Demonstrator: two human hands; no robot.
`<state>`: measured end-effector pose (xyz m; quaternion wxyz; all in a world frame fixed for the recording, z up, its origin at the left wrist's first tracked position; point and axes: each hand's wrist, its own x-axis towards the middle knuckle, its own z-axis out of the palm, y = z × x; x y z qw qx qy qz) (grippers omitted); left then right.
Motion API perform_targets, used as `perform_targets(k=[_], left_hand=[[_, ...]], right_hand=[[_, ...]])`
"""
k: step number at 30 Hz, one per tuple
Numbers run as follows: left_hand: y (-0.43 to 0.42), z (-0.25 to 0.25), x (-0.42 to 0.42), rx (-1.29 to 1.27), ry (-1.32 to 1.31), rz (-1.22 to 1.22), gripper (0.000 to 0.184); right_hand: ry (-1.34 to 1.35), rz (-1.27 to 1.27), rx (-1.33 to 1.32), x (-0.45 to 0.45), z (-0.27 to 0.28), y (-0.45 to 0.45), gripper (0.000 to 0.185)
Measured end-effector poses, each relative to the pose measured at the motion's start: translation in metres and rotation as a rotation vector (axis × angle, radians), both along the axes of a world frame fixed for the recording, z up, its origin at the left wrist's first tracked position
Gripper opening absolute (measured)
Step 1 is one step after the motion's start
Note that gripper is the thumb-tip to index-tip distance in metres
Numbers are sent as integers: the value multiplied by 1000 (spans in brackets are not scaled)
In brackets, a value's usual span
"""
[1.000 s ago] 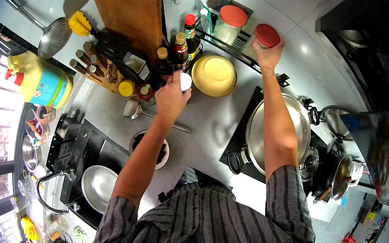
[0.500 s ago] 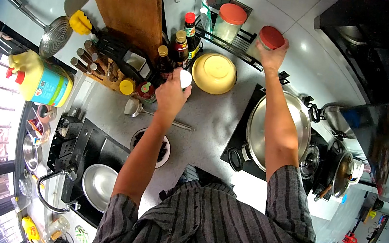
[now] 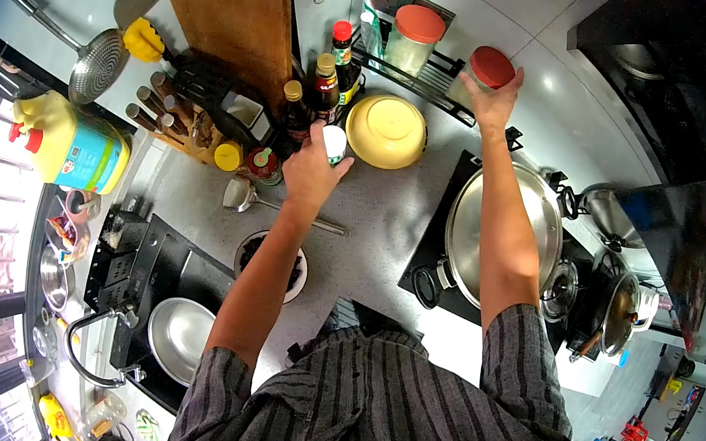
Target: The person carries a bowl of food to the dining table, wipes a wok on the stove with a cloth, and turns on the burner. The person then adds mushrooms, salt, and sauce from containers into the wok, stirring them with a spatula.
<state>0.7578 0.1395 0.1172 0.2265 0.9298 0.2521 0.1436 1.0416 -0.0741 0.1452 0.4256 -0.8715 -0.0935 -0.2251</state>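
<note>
My right hand (image 3: 494, 105) grips a clear jar with a red lid (image 3: 490, 66) at the right end of the black wire rack (image 3: 432, 96). Beside the soy-sauce-like bottles, my left hand (image 3: 312, 170) is around a small white-capped container (image 3: 334, 140) with some green on its side. Its thumb stands away from the container, the fingers apart; the far fingers are partly hidden. Dark bottles with gold caps (image 3: 294, 92) stand just beyond that hand. An upturned yellow bowl (image 3: 387, 132) lies to the right of the white-capped container.
Another red-lidded jar (image 3: 414, 40) stands on the rack. A large steel pan (image 3: 496, 232) sits on the stove under my right forearm. A ladle (image 3: 239, 195) and a white bowl of dark food (image 3: 298, 276) lie near my left forearm. The sink holds a metal basin (image 3: 178, 339).
My left thumb has moved away from the white-capped container, and more of its green side shows. My right hand stays on the red-lidded jar.
</note>
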Motion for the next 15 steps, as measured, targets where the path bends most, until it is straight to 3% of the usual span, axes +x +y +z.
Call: perform_targets(k=[9,12,15], left_hand=[[-6,-18,-1,-21,-136,44,64],[-16,12,-12,9,-267,-13,62],[-27,73,-9,-31,-392,-74,60]], right_hand=[[-118,-98,77,-31,24,-13,86],[-59,-10,202,-73,42,-9,76],[10,154,356,-137,56,-4,62]])
